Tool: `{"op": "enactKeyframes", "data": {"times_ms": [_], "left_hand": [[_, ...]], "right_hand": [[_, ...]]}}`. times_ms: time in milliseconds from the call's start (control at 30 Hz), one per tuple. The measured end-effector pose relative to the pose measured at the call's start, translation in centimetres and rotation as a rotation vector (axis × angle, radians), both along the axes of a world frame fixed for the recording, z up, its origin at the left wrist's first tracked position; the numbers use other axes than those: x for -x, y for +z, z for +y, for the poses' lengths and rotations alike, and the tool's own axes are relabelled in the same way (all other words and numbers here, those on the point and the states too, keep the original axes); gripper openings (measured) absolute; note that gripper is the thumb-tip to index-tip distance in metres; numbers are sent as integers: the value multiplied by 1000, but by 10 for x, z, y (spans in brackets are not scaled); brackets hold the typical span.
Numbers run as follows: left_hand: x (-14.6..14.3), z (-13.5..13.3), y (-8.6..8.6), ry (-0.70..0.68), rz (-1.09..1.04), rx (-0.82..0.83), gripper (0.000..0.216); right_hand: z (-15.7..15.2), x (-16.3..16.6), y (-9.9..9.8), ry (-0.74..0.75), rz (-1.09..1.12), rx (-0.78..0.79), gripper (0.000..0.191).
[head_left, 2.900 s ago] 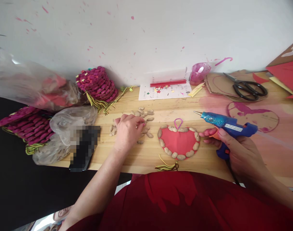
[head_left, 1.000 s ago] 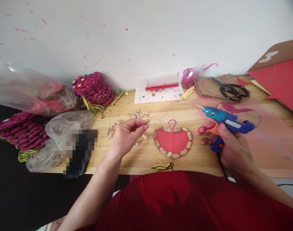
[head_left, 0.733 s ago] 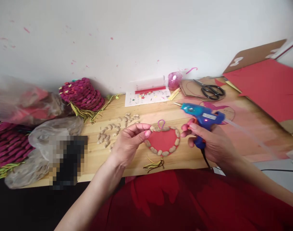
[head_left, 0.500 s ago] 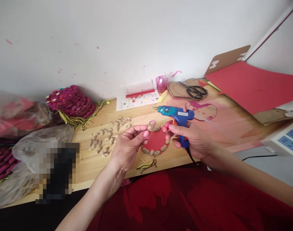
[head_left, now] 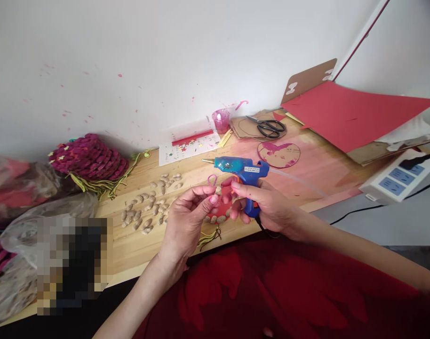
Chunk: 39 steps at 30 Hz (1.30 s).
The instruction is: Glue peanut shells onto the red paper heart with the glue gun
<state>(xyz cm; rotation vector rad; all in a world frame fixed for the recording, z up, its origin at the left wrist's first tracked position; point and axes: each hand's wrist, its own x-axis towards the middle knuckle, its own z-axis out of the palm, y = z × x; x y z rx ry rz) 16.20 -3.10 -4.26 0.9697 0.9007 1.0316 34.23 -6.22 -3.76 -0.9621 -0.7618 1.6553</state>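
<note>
From where I sit, I see the left hand with thumb and fingers pinching a tan unshelled peanut, held up just below the nose of a blue plastic glue gun. The right hand has its fingers curled around that gun's handle, near the orange trigger, and the metal nozzle points leftward, apart from the pinched peanut. Behind and below both hands, partly hidden from me by them, a red heart-shaped panel lies on the pale wooden worktop, with peanuts along the part of its edge I can see, a purple loop at its top and a yellow-green string tassel at its bottom. Left of the left hand I have loose tan peanuts scattered over the wood. Beyond the gun lies a brown cardboard heart with magenta paint, and behind that black-handled scissors rest on brown cardboard. Further back stand a translucent pink cup and, beside it, a white printed sheet strewn with small stars. At far left I make out a magenta stack with yellow-green strings; at far right, a white power strip.
</note>
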Motion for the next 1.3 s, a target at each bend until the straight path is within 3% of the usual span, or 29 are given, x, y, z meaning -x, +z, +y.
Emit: {"op": "enactKeyframes", "data": {"times_ms": [100,233,533,700,900,1300], "left_hand": [[0,-1,0,31,-22,17,34],[2,-2,-2,24,-22,22,33],[6,2,4,55,-82,0,32],[8,5,8,45,-97,-66,27],[10,8,5,44,-61,-148,21],[-3,6,0,25,-49,-29,26]], "right_hand": [[-2,-2,1,38,-44,-6,36],[-5,-1,5,55,-61,-21,26],[-5,1,16,-37,-168,-88,29],[-2,4,21,50,-111,24,31],[3,8,19,92,-83,47,28],[8,8,10,7,-49,20,27]]}}
